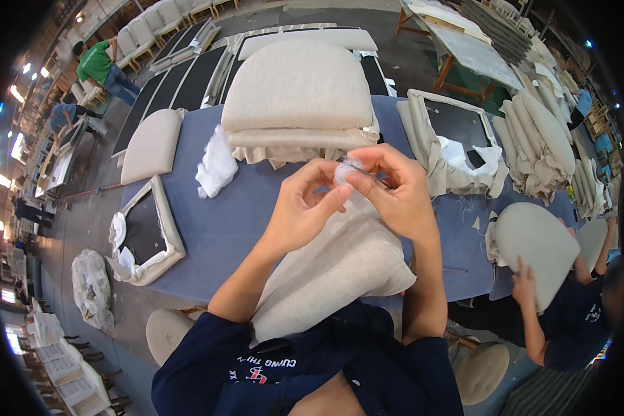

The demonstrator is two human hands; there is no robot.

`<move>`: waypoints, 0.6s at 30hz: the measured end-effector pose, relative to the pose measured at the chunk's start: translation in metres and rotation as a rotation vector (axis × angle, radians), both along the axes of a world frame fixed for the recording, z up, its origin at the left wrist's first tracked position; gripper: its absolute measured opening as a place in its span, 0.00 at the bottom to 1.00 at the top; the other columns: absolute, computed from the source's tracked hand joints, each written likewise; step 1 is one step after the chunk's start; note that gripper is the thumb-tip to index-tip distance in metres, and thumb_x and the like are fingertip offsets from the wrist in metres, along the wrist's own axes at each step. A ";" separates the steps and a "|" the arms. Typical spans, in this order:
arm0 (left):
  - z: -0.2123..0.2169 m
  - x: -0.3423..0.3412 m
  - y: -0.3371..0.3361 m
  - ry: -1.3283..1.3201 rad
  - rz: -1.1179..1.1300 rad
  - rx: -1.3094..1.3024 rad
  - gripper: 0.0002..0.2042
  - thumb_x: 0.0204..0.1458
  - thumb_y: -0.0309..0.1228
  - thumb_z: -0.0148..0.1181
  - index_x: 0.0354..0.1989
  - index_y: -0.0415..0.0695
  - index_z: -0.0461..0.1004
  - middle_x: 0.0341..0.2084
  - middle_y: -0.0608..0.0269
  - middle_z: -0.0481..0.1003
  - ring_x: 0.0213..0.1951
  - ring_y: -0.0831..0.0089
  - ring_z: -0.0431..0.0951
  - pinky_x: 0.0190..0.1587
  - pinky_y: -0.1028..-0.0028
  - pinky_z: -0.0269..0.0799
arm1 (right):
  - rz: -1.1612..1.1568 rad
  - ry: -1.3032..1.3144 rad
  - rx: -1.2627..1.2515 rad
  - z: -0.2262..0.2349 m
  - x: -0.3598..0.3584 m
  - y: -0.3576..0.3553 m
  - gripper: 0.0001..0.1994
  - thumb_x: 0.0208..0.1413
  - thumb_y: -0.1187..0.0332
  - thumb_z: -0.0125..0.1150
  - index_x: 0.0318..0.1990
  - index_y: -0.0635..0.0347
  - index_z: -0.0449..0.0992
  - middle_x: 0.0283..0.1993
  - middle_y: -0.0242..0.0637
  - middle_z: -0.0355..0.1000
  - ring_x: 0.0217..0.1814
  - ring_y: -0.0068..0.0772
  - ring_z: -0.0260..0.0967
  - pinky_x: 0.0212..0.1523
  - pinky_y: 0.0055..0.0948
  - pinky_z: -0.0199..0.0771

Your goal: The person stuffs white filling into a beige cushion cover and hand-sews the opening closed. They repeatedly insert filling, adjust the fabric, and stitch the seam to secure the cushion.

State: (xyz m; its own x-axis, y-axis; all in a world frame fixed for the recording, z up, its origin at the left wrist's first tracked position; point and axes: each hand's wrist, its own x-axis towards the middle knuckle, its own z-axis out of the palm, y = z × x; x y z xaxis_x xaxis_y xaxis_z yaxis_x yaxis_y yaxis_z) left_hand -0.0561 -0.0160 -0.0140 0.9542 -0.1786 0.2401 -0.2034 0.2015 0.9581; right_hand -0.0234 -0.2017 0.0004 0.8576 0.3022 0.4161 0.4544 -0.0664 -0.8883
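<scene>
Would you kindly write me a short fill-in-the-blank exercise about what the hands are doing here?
1. Both hands, left hand and right hand, pinch the top edge of a beige ____ cover.
2. The table top is ____ in colour.
3. The stack of cushions lies ____ the hands.

Missing words: fabric; blue; beyond

The fabric cover [340, 263] in hand is plain beige, as are the stacked cushions [298, 93]. The table [236, 215] is blue-grey; the stuffing wad [216, 163] is white. The frames' [142, 232] centre panels are black.
</scene>
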 end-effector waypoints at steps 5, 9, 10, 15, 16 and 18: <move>-0.007 0.006 0.009 -0.024 -0.042 0.077 0.07 0.66 0.27 0.57 0.42 0.35 0.76 0.32 0.65 0.77 0.38 0.78 0.77 0.41 0.75 0.76 | -0.009 0.039 0.003 0.001 0.000 -0.004 0.13 0.59 0.72 0.68 0.50 0.65 0.79 0.35 0.32 0.77 0.36 0.19 0.71 0.37 0.20 0.70; -0.013 0.008 0.012 -0.028 -0.046 0.024 0.07 0.68 0.29 0.55 0.44 0.37 0.74 0.36 0.66 0.75 0.40 0.80 0.74 0.46 0.76 0.74 | -0.045 0.039 0.068 -0.007 0.002 -0.005 0.12 0.61 0.73 0.67 0.50 0.66 0.79 0.36 0.31 0.76 0.37 0.18 0.70 0.41 0.20 0.71; -0.014 0.009 0.011 -0.033 -0.039 0.002 0.07 0.68 0.29 0.54 0.44 0.37 0.73 0.36 0.66 0.75 0.40 0.80 0.74 0.46 0.76 0.73 | -0.044 0.059 0.087 -0.006 0.002 -0.004 0.12 0.61 0.73 0.66 0.50 0.67 0.79 0.36 0.31 0.76 0.38 0.18 0.70 0.41 0.20 0.71; -0.008 0.003 0.008 0.007 -0.083 -0.039 0.06 0.69 0.27 0.53 0.47 0.38 0.71 0.37 0.64 0.76 0.43 0.80 0.76 0.49 0.76 0.73 | 0.126 0.170 0.017 0.004 -0.001 0.000 0.12 0.61 0.70 0.68 0.49 0.67 0.80 0.36 0.31 0.78 0.37 0.16 0.70 0.40 0.20 0.71; -0.007 0.001 0.004 -0.013 -0.111 -0.096 0.06 0.68 0.27 0.54 0.47 0.38 0.72 0.37 0.64 0.77 0.42 0.80 0.77 0.48 0.76 0.74 | 0.120 0.205 -0.006 0.004 -0.001 0.000 0.12 0.61 0.69 0.68 0.48 0.67 0.80 0.36 0.32 0.78 0.36 0.16 0.70 0.39 0.20 0.71; -0.001 -0.001 0.003 -0.016 -0.114 -0.055 0.07 0.67 0.27 0.56 0.47 0.36 0.74 0.36 0.63 0.79 0.41 0.79 0.79 0.46 0.77 0.75 | 0.107 0.143 0.079 -0.005 0.001 0.001 0.12 0.61 0.68 0.69 0.46 0.67 0.81 0.34 0.32 0.78 0.33 0.16 0.70 0.36 0.19 0.71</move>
State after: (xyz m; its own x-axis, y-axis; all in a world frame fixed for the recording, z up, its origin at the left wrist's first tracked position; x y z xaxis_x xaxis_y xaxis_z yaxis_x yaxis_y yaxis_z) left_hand -0.0568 -0.0128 -0.0153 0.9246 -0.2715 0.2671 -0.1910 0.2762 0.9419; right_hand -0.0227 -0.2004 -0.0047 0.8745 0.3660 0.3183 0.3238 0.0482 -0.9449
